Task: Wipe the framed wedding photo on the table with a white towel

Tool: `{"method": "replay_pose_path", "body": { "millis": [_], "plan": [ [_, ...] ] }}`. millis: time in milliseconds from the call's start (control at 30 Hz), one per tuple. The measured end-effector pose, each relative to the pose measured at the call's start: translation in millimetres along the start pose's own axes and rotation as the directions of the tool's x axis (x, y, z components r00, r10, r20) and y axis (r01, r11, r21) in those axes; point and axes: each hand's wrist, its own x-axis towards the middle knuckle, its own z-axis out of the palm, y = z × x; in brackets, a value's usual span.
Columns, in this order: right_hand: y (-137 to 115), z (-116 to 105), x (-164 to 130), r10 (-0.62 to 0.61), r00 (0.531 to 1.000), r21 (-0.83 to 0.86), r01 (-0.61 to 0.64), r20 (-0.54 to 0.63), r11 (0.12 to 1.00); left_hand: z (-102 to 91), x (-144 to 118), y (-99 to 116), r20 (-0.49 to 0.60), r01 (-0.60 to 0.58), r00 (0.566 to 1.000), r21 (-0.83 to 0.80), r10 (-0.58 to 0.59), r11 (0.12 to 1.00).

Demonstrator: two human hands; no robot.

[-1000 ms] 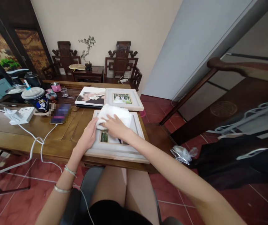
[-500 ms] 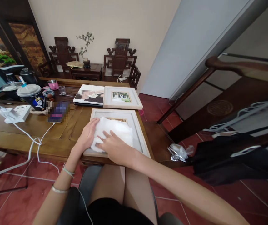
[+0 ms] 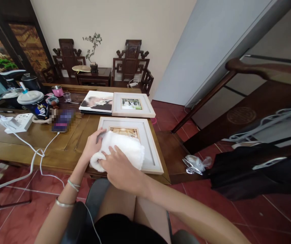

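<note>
A light wooden picture frame (image 3: 156, 149) lies flat at the table's near edge, face up, with a pale mat around a golden-toned picture (image 3: 125, 131). Across its lower part spreads a fluffy white cloth (image 3: 129, 146), hiding much of the picture. My right hand (image 3: 120, 167) presses down on the cloth, fingers bent into it near the frame's front edge. At the frame's left side, my left hand (image 3: 92, 146) grips the edge, its thumb beside the cloth.
Behind lie a second framed photo (image 3: 132, 104) and a photo panel (image 3: 97, 101). To the left are a phone (image 3: 62, 121), a lidded cup (image 3: 35, 101), a white power strip (image 3: 20, 122) and white cables. A wooden chair (image 3: 239, 115) stands at right.
My right hand has drawn the cloth toward me and slightly left, uncovering the upper part of the picture. The left hand stays at the frame's left edge.
</note>
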Motion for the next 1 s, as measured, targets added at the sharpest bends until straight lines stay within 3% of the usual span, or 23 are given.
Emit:
{"method": "replay_pose_path", "body": {
  "millis": [200, 367, 533, 633, 800, 900, 1000],
  "plan": [
    [-17, -1, 9, 0.070, 0.997, -0.083, -0.066, 0.045, 0.994, -1.7, 0, 0, 0.019, -0.061, 0.998, 0.051, 0.060, 0.997],
    [3, -6, -20, 0.092, 0.987, -0.048, -0.086, 0.135, 0.995, -0.9, -2, 0, 0.052, -0.200, 0.979, 0.109, 0.196, 0.974],
    [25, -16, -53, 0.206, 0.949, -0.076, -0.193, 0.240, 0.978, 1.7, 0, -3, 0.028, -0.189, 0.982, 0.083, 0.187, 0.978],
    [24, -14, -47, 0.134, 0.967, -0.057, -0.124, 0.218, 0.991, 3.7, 0, -4, 0.004, -0.121, 0.993, 0.076, 0.121, 0.990],
    [10, -2, -11, -0.070, 0.997, 0.009, 0.070, 0.041, 0.998, 2.9, 0, 1, 0.009, -0.094, 0.996, 0.098, 0.093, 0.991],
    [10, 3, -10, -0.076, 0.997, 0.034, 0.075, 0.015, 0.997, 1.8, 0, 2, 0.037, -0.146, 0.989, 0.147, 0.142, 0.978],
    [22, 6, -34, 0.001, 0.997, 0.077, -0.007, 0.076, 0.997, 2.3, 1, -1, 0.073, -0.218, 0.976, 0.202, 0.207, 0.955]
  ]
}}
